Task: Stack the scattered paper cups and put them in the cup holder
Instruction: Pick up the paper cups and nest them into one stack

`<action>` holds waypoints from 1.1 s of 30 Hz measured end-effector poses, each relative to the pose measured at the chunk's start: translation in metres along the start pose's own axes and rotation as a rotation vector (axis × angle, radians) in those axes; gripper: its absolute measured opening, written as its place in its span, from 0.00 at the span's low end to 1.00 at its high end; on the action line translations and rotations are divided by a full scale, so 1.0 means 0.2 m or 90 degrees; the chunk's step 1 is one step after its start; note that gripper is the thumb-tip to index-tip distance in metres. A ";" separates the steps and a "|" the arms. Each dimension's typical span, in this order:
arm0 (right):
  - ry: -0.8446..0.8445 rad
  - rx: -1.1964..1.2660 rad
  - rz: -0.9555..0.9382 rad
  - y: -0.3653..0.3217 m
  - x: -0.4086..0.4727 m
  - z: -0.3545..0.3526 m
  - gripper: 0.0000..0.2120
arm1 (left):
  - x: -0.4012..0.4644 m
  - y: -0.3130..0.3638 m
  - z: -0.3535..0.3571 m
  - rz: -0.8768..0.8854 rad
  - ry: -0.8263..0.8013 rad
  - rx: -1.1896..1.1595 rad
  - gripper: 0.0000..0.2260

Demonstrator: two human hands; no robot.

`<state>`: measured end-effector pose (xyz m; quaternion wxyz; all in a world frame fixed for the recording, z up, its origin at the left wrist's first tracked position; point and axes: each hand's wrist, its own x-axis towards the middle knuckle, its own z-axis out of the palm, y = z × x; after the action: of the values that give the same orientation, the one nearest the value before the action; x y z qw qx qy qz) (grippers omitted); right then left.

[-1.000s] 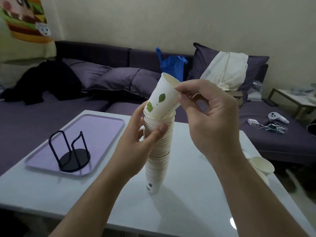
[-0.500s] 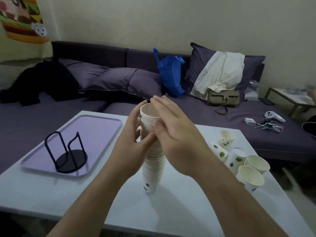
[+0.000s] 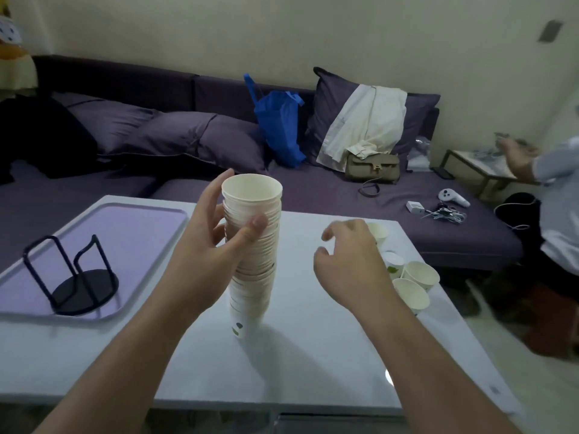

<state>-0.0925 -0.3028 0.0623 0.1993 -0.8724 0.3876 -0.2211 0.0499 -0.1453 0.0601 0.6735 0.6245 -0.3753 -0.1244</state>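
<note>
Left hand is wrapped around the upper part of the tall stack of paper cups, thumb across the front, fingers curled behind the rim. The stack's bottom sits on the white table, leaning slightly. Right hand hovers off to the right of the stack with fingers loosely curled and apart, gripping nothing. Just past those fingertips sit the loose paper cups, a few upright and open, near the table's right edge. Black wire cup holder stands on the purple tray, well left of the left hand.
</note>
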 end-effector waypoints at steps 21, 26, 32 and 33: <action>-0.124 -0.276 0.191 0.24 -0.03 -0.12 0.06 | -0.04 0.00 0.03 0.014 0.008 -0.013 0.33; 0.065 -0.083 0.059 0.10 0.01 -0.15 0.07 | -0.03 0.00 0.00 0.007 0.018 -0.004 0.28; 0.357 0.187 -0.255 -0.13 0.02 -0.30 0.12 | -0.03 0.00 0.00 -0.003 0.021 0.003 0.27; 0.393 0.213 -0.303 -0.17 0.02 -0.33 0.11 | -0.03 0.00 0.00 -0.002 0.022 0.006 0.27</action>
<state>-0.1055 -0.2959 0.1343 0.1556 -0.7862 0.1755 -0.5717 0.0468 -0.1413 0.0576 0.6768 0.6302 -0.3634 -0.1131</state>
